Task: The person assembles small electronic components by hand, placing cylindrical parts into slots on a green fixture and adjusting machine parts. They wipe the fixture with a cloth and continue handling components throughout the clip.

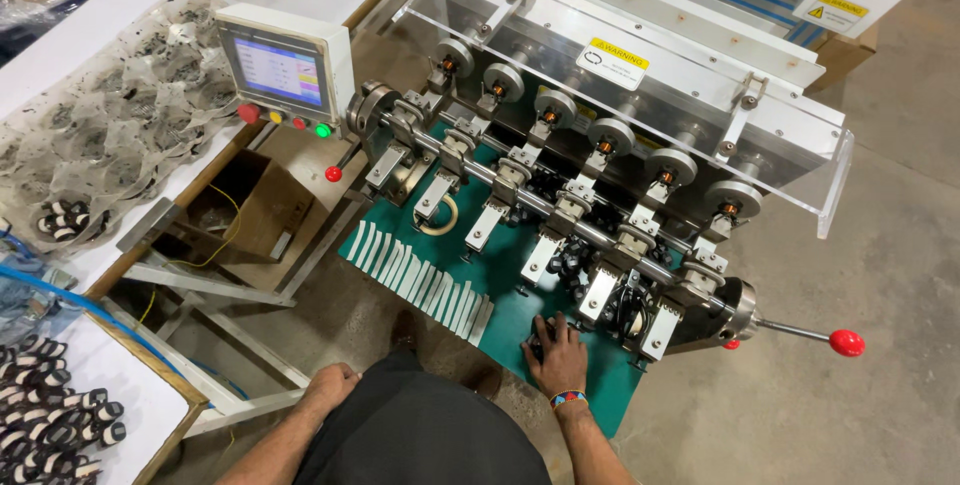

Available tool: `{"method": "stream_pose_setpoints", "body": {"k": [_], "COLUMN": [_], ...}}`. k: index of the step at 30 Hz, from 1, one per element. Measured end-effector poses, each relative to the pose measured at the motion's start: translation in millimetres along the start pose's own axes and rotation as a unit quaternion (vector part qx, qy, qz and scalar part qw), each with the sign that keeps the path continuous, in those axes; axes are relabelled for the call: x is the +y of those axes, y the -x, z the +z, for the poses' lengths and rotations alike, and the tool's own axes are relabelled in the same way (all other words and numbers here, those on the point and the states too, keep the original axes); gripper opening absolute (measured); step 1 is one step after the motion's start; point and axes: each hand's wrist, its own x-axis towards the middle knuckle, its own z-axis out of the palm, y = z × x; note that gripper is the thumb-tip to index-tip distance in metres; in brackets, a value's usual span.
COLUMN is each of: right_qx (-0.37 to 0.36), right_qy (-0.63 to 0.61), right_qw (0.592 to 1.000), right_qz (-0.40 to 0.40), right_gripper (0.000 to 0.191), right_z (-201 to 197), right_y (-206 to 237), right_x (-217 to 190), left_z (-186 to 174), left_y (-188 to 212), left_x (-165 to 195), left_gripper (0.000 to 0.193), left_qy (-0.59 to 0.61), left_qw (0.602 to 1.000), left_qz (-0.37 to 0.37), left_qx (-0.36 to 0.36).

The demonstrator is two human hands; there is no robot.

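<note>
Whatever lies under the right hand (556,353) on the green mat (615,385) is covered by the fingers and cannot be identified. The left hand (330,385) is curled at the dark lap, its grip unseen. Both forearms are cut off by the near edge (as is the tray of wound bobbins (60,430), near left).

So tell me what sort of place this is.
Most likely a factory floor for winding small coils: a multi-spindle winding machine with a touch-screen control panel, trays of black-and-white wound parts, and a bare concrete floor.

A factory floor: multi-spindle winding machine (590,175), concrete floor (880,415).
</note>
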Motion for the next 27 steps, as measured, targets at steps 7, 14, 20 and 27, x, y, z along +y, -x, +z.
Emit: {"method": "stream_pose_setpoints", "body": {"k": [7, 14, 20, 27], "right_qx": [-0.026, -0.023, 0.0, 0.046], "right_qy": [-0.03, 0.032, 0.019, -0.028], "right_qw": [0.999, 0.997, 0.996, 0.997], "right_qz": [0.027, 0.072, 0.091, 0.052], "right_gripper": [0.042, 0.056, 0.062, 0.046], "right_z": [5, -1, 10, 26], "right_y": [-2, 5, 6, -1], "right_x": [3, -1, 0, -3], "left_z": [-2, -3, -5, -10], "left_y": [2, 4, 3, 1], "left_x": [0, -2, -2, -13], "left_gripper": [0.039, 0.037, 0.035, 0.039], "left_qy": [0.04, 0.058, 0.054, -0.011], "left_qw": [0.999, 0.998, 0.998, 0.999], "left_qz": [-0.024, -0.034, -0.01, 0.026], "left_qx": [-0.015, -0.003, 0.024, 0.016]}}
